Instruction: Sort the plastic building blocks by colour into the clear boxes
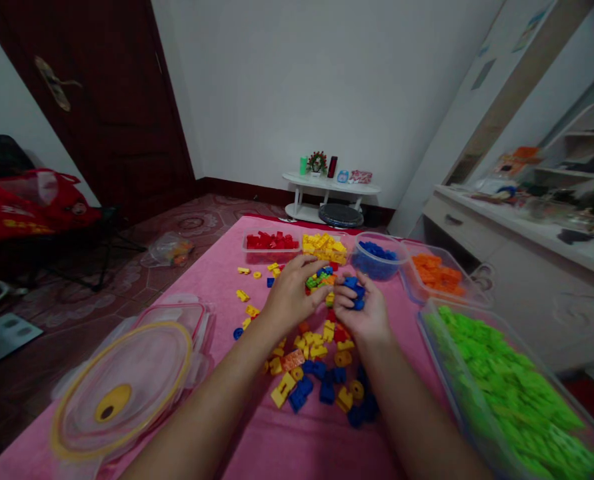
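Note:
My left hand (291, 293) is curled over the loose brick pile, its fingertips pinched on small bricks, a green one among them (311, 282). My right hand (364, 312) is cupped around several blue bricks (355, 291). Both hands hover close together above the mixed pile of yellow, blue and red bricks (321, 373) on the pink mat (217, 280).
Sorted containers line the mat's far edge: red bricks (271, 241), yellow bricks (325, 248), a blue tub (377, 260), an orange tray (437, 272). A big box of green bricks (507, 387) sits right. Clear lids (127, 380) lie left. A white dresser (517, 253) stands right.

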Tool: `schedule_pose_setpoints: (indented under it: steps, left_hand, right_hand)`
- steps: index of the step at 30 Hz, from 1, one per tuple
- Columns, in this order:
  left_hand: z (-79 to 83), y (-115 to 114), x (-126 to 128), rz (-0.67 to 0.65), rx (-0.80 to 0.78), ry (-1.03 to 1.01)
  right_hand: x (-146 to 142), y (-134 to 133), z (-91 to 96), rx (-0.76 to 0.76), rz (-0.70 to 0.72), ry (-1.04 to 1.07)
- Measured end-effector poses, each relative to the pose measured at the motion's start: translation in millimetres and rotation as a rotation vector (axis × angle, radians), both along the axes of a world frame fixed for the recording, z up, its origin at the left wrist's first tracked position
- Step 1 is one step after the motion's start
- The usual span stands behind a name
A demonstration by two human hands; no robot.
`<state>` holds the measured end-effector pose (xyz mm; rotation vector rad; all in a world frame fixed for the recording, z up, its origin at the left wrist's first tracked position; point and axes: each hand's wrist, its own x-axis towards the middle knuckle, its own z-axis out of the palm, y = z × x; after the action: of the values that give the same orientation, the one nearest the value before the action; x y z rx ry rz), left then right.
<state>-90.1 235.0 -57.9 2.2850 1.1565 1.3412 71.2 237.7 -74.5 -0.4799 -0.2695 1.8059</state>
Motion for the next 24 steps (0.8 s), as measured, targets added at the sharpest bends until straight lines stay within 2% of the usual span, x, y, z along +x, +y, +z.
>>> schedule_pose_setpoints:
  steps: [3,5,6,9,13,16,18,20,23,24]
  left_hand:
    - [4.4,3,-8,0.025,-0.013,-0.086]
    - [5.5,6,-14,0.056,-0.035,-0.142]
    - [5.6,8,-17,0.071,-0.048,-0.166]
    - [5.3,14,-28,0.117,-0.081,-0.230]
    - [5.6,22,-44,0.192,-0.101,-0.311]
    - [5.9,25,-52,0.233,-0.132,-0.335]
    - [6.0,26,-54,0.241,-0.151,-0.338]
    - [6.4,25,-53,0.243,-0.158,-0.340]
    - [8.1,23,-50,0.236,-0.161,-0.333]
    - [8.8,22,-49,0.235,-0.162,-0.327]
  right_hand:
    - [42,24,26.0,0.012,-0.225,-0.102]
    - [72,51,45.1,-0.007,-0.448,-0.317]
    - [85,65,53.4,-0.070,-0.568,-0.466]
    - [114,103,68.0,-0.158,-0.676,-0.645]
    - [115,121,63.5,-0.145,-0.700,-0.912]
    - [90,108,51.6,-0.031,-0.749,-1.018]
    - [67,85,44.6,0.062,-0.713,-1.007]
    - [42,52,39.4,0.197,-0.571,-1.038]
    - [9,-9,31.9,0.518,-0.094,-1.327]
    - [0,-31,28.1,0.633,0.026,-1.427]
